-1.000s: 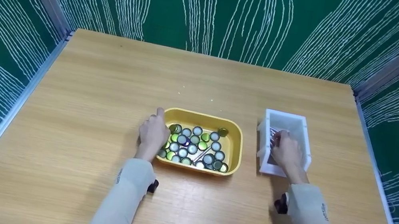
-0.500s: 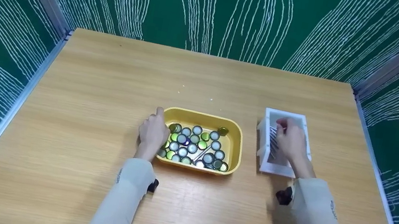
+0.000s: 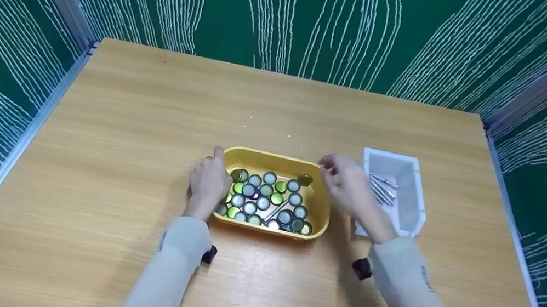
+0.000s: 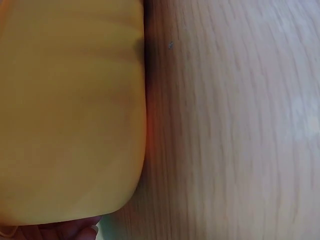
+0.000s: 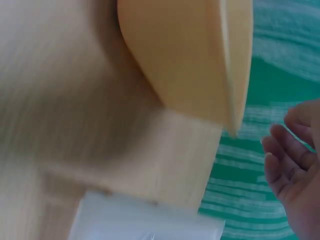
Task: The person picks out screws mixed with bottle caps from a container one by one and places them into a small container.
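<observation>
My left hand [image 3: 210,184] grips the left end of a yellow tub [image 3: 272,161], its fingers partly hidden by the tub wall in the left wrist view. Inside lie many bottle caps [image 3: 263,203], silver and green, with a thin metal rod [image 3: 276,210] like a nail among them. Above the tub's right back corner hovers my right hand [image 3: 348,185], fingers loosely bent and nothing seen between them in the right wrist view. Right of it, a white bin [image 3: 409,172] holds several similar metal rods [image 3: 382,189].
Both containers stand on a wooden table [image 3: 250,294], with a gap between them. Tiny white specks [image 3: 289,135] lie behind the tub. Green walls with white streaks [image 3: 296,18] enclose the table at the back and both sides.
My right hand has risen out of the white bin and moved left to the tub's right edge, uncovering the metal rods. The left hand and the tub have stayed in place.
</observation>
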`<act>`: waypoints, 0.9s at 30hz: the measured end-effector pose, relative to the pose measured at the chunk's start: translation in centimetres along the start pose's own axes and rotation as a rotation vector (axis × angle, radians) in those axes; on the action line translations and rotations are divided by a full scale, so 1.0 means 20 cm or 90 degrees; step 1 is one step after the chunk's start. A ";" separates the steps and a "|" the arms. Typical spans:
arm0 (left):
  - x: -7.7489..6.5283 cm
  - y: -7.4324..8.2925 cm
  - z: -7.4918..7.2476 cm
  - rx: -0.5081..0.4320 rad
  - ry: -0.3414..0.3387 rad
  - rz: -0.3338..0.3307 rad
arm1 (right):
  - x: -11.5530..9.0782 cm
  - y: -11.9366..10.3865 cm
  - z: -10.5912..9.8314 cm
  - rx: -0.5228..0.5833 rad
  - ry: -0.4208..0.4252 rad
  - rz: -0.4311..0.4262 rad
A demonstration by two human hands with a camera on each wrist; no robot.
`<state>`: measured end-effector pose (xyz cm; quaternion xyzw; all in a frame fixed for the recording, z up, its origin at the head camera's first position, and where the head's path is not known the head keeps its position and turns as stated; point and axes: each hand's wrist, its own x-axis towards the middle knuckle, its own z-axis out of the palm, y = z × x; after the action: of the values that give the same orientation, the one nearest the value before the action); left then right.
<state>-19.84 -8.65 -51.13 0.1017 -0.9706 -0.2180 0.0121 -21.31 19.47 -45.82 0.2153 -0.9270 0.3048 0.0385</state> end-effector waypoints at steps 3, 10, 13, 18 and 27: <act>0.00 0.00 0.01 0.000 0.010 0.001 | 0.00 -0.05 0.08 -0.019 -0.038 -0.042; 0.00 -0.01 0.00 -0.003 0.003 0.004 | -0.01 -0.11 0.22 -0.035 -0.090 -0.151; 0.00 -0.01 0.00 -0.005 0.004 0.004 | -0.02 -0.12 0.27 -0.060 -0.125 -0.182; 0.00 0.00 -0.01 -0.005 0.005 0.004 | -0.04 -0.11 0.33 -0.135 -0.147 -0.227; 0.00 0.00 0.00 -0.008 0.010 0.005 | -0.08 -0.12 0.36 -0.195 -0.218 -0.191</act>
<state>-19.74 -8.67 -51.12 0.0991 -0.9694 -0.2234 0.0212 -18.49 14.16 -50.79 0.3906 -0.9129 0.1107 -0.0420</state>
